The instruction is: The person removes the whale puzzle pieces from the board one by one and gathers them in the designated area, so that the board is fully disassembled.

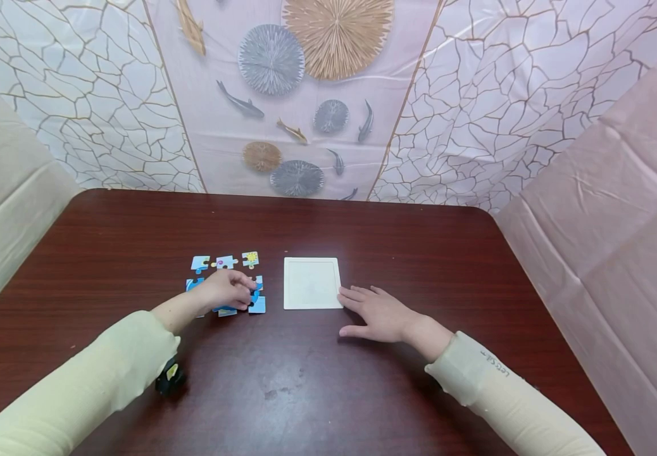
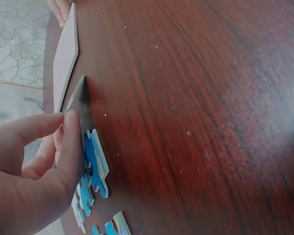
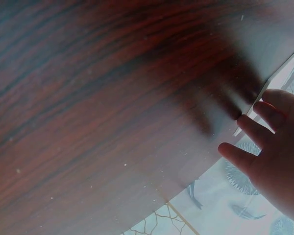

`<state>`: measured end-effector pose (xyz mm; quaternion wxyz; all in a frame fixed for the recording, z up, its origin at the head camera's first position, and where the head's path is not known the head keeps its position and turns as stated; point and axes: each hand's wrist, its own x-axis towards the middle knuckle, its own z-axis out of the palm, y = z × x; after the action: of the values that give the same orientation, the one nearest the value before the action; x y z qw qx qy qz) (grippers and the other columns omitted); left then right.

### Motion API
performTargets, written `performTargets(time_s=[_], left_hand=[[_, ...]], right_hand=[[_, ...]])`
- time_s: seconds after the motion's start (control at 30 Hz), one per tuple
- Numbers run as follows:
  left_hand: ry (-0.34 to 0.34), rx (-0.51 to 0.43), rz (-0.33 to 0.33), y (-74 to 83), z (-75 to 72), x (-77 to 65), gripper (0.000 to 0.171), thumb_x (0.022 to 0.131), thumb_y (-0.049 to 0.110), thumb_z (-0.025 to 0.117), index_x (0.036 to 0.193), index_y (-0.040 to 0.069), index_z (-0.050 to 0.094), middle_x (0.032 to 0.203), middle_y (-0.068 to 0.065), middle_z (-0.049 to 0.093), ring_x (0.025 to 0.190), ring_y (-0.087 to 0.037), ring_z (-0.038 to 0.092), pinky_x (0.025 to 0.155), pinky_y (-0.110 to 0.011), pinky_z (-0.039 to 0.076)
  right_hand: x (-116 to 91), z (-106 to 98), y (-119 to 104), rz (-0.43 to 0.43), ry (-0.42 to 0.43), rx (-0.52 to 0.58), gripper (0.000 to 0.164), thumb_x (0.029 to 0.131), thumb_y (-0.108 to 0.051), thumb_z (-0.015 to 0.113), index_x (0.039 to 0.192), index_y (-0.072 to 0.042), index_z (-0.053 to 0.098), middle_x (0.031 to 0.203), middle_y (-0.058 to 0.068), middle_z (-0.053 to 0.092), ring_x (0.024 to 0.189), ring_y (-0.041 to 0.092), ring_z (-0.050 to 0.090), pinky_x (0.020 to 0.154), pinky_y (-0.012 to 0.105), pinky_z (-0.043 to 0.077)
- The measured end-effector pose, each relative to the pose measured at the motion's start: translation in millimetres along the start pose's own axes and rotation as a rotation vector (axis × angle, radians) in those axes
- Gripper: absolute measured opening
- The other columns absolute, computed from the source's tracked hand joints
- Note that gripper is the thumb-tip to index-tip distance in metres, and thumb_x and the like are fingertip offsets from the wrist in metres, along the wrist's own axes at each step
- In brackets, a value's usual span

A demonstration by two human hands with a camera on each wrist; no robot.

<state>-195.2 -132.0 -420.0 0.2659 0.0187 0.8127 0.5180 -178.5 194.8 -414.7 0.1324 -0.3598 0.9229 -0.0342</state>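
Note:
My left hand [image 1: 227,291] pinches a jigsaw puzzle piece [image 2: 77,94] between thumb and fingertips. In the left wrist view that piece stands tilted above the table, a dark shadow beneath it. Other puzzle pieces [image 1: 226,261] lie around and under this hand in loose rows, mostly blue, one with a yellow sun [image 1: 251,258]; some are partly hidden by the hand. A square white puzzle frame [image 1: 312,284] with a raised rim lies flat to their right. My right hand [image 1: 380,315] has its fingers spread, fingertips right at the frame's right edge.
Everything lies on a dark red-brown wooden table [image 1: 306,392]. A small black object [image 1: 170,377] with a yellow mark shows beside the left sleeve. Patterned cloth [image 1: 300,126] hangs behind the table, and plain pale cloth walls [image 1: 607,221] stand at both sides.

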Motion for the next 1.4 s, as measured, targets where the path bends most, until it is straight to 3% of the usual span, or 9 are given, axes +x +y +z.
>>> performTargets(time_s=[0.23, 0.47, 0.77, 0.9, 1.17, 1.4], left_hand=[[0.007, 0.050, 0.043, -1.8, -0.3, 0.6, 0.028, 0.086, 0.000, 0.056, 0.110, -0.013, 0.054, 0.093, -0.017, 0.063, 0.068, -0.009, 0.062, 0.069, -0.030, 0.058], [0.024, 0.091, 0.025, -0.1, -1.8, 1.1, 0.027, 0.085, 0.002, 0.058, 0.109, -0.010, 0.057, 0.090, -0.015, 0.066, 0.064, -0.010, 0.061, 0.065, -0.029, 0.057], [0.005, 0.075, -0.005, 5.1, -3.3, -0.5, 0.028, 0.092, 0.009, 0.055, 0.113, -0.009, 0.056, 0.105, -0.020, 0.064, 0.067, -0.009, 0.063, 0.066, -0.028, 0.057], [-0.001, 0.079, -0.012, 6.1, -3.6, 0.5, 0.029, 0.093, 0.012, 0.055, 0.115, -0.008, 0.056, 0.102, -0.019, 0.064, 0.066, -0.009, 0.063, 0.065, -0.028, 0.057], [-0.027, 0.076, 0.008, 6.3, -4.6, 0.8, 0.029, 0.093, 0.013, 0.053, 0.115, -0.007, 0.055, 0.100, -0.017, 0.064, 0.069, -0.011, 0.063, 0.064, -0.027, 0.057], [-0.020, 0.118, 0.028, 9.6, -9.5, -2.4, 0.030, 0.093, 0.015, 0.054, 0.116, -0.005, 0.056, 0.112, -0.020, 0.062, 0.082, -0.016, 0.063, 0.070, -0.029, 0.057]], right_hand=[[0.1, 0.6, 0.7, -0.004, 0.004, -0.006, 0.072, 0.087, -0.057, 0.051, 0.141, -0.010, 0.041, 0.149, 0.006, 0.037, 0.138, 0.028, 0.033, 0.110, 0.055, 0.026], [0.6, 0.6, 1.1, -0.004, 0.004, -0.009, 0.073, 0.087, -0.058, 0.051, 0.142, -0.010, 0.041, 0.150, 0.006, 0.036, 0.139, 0.028, 0.033, 0.111, 0.054, 0.026], [0.1, -1.1, -0.7, -0.001, 0.002, -0.003, 0.073, 0.087, -0.057, 0.051, 0.141, -0.009, 0.041, 0.149, 0.006, 0.037, 0.138, 0.028, 0.033, 0.110, 0.055, 0.026], [0.0, -0.5, -0.8, -0.001, 0.002, 0.000, 0.072, 0.087, -0.057, 0.051, 0.141, -0.009, 0.042, 0.149, 0.006, 0.037, 0.138, 0.028, 0.033, 0.110, 0.055, 0.027], [0.2, -1.1, -1.2, 0.000, -0.002, -0.003, 0.073, 0.087, -0.057, 0.051, 0.141, -0.010, 0.041, 0.149, 0.006, 0.037, 0.138, 0.028, 0.033, 0.110, 0.055, 0.027], [0.5, -1.1, -0.5, 0.005, -0.003, -0.005, 0.073, 0.087, -0.058, 0.051, 0.141, -0.010, 0.041, 0.149, 0.006, 0.037, 0.138, 0.028, 0.033, 0.110, 0.055, 0.026]])
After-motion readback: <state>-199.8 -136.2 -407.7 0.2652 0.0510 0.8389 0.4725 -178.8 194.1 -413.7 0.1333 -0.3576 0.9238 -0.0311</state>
